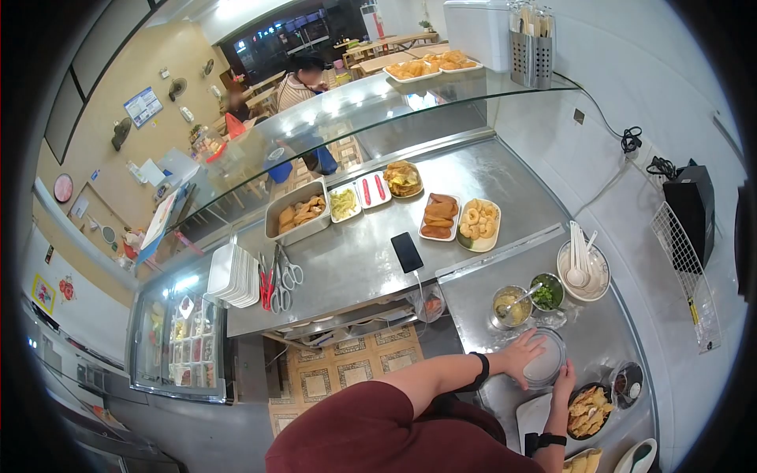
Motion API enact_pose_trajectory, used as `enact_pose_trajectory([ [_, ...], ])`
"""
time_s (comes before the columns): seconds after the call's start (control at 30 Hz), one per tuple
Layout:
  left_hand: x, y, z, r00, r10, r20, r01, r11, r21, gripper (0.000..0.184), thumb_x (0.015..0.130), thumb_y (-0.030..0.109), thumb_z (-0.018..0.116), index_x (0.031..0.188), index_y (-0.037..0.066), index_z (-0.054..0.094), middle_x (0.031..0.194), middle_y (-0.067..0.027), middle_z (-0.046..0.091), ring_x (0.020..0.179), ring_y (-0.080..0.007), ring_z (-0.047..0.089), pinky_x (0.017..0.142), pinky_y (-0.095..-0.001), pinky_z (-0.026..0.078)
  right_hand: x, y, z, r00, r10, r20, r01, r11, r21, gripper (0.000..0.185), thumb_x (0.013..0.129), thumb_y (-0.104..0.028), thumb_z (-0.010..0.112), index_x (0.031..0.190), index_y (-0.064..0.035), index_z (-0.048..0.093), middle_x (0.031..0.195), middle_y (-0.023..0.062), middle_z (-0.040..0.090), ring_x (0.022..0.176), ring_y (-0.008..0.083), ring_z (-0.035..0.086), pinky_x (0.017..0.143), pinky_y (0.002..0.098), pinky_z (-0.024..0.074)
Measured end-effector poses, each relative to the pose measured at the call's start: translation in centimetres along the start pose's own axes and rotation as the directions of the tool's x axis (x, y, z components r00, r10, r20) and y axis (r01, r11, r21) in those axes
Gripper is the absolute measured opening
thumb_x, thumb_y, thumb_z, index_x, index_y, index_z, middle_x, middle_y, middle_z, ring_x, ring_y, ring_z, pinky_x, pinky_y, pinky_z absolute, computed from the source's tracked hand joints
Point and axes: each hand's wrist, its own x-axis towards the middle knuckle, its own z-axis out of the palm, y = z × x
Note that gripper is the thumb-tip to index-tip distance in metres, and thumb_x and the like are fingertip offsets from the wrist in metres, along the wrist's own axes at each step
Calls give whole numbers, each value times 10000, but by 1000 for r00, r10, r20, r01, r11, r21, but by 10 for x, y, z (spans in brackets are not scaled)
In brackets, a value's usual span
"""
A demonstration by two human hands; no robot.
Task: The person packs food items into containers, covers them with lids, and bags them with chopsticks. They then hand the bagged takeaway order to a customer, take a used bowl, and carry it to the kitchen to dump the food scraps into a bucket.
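Note:
Both hands are at a round, clear-lidded container [546, 359] on the steel counter at the lower right. My left hand [522, 356] lies with spread fingers on its left side. My right hand [564, 385] touches the lower right edge; how its fingers close there is not clear. Just above are a metal pot [505, 309] with a spoon in it and a pot of chopped greens [546, 296]. A bowl with white spoons [595, 282] stands at the upper right. Below right is a black bowl of fried food [590, 413], beside a jar [626, 385].
A phone [407, 252] on a cable lies mid-counter. Trays of food [479, 225] line the back. Scissors [281, 288] and stacked white trays [233, 274] are at the left. A glass shelf [355, 130] spans above; a person [296, 87] sits beyond it.

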Motion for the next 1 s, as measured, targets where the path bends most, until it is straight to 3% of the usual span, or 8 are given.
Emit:
enact_pose_trajectory([
  [0.27,1,-1,2,1000,11,-11,-11,1000,3,1099,363,554,746,1255,51,346,1383,-180,155,1275,-421,37,1039,-466,97,-2,-8,-1,994,103,40,-105,993,45,327,864,-36,380,1179,27,444,1055,106,553,935,154,520,830,270,392],
  [0.87,-1,0,3,999,16,-43,-16,1000,15,1087,374,556,743,1251,46,354,1379,-182,163,1273,-422,50,1035,-472,113,-2,2,-1,1000,-11,-5,10,998,-64,337,854,-53,395,1176,30,445,1081,152,546,975,208,522,850,295,384],
  [0.97,-1,-1,3,999,19,-42,-18,1000,19,1088,370,560,742,1250,49,356,1379,-182,164,1273,-422,56,1034,-472,117,-11,-32,-1,995,100,14,-100,995,-21,335,850,-48,394,1170,31,450,1076,163,549,974,223,526,853,302,385],
  [1.0,0,-1,3,999,20,-42,-19,1000,21,1089,369,562,741,1249,49,357,1379,-182,166,1272,-422,58,1034,-472,117,-8,-21,1,998,56,-2,-56,998,-35,334,851,-49,391,1169,32,451,1076,164,549,974,224,527,853,303,386],
])
